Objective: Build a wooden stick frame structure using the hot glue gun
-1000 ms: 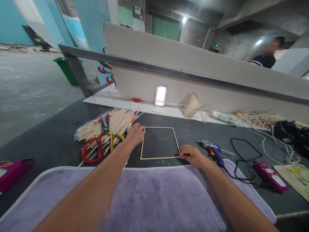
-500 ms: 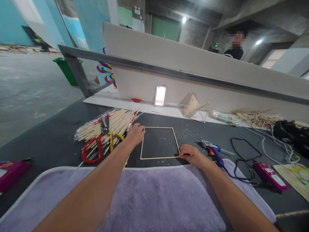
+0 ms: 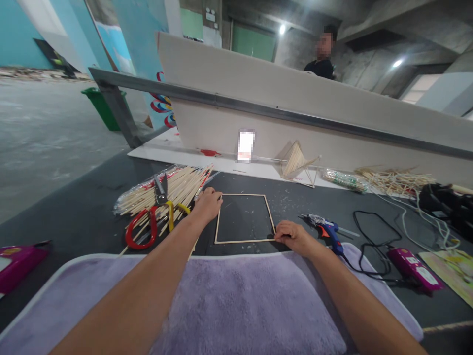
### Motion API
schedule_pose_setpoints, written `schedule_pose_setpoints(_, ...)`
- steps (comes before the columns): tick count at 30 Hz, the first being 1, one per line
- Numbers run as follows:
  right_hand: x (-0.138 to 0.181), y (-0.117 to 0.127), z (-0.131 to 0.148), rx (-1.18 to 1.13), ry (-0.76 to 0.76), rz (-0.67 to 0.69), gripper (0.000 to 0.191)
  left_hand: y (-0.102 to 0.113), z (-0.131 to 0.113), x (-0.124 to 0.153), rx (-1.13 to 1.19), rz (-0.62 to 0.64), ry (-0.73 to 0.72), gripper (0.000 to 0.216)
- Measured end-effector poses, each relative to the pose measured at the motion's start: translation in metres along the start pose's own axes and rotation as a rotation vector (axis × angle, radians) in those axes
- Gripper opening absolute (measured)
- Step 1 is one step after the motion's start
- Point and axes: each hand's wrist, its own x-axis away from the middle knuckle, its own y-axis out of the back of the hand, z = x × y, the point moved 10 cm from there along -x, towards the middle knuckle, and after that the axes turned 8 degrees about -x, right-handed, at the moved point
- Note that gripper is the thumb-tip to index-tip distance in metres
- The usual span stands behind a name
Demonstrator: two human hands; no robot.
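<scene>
A square frame of thin wooden sticks (image 3: 244, 241) lies flat on the dark table (image 3: 288, 202). At its far left corner, my left hand (image 3: 209, 203) has its fingers closed on the frame. My right hand (image 3: 291, 232) pinches the near right corner, thumb and fingers together. Left of my left hand are scissors (image 3: 141, 228) with red and yellow handles, lying on a bundle of wooden sticks (image 3: 181, 182) partly in clear plastic. To the right of my right hand rests a blue hot glue gun (image 3: 334, 239) with an orange trigger.
A purple towel (image 3: 244, 301) covers the near edge. Behind stand a lit phone (image 3: 245, 146) and a stick pyramid (image 3: 295, 162) against a white panel (image 3: 258, 123). Cords (image 3: 373, 246), a magenta device (image 3: 416, 270) and loose sticks (image 3: 399, 182) lie right. A person (image 3: 321, 64) is beyond the panel.
Both my hands and the stick frame have stayed in place. The person behind the panel has moved to the left.
</scene>
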Motion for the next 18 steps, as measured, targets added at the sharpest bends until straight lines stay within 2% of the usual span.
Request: schedule_pose_setpoints(18, -0.0004, -0.0023, -0.0024, 0.015, 0.02, 0.009, 0.02, -0.0013, -0.0007, -0.0004, -0.018, -0.02, -0.018, 0.032)
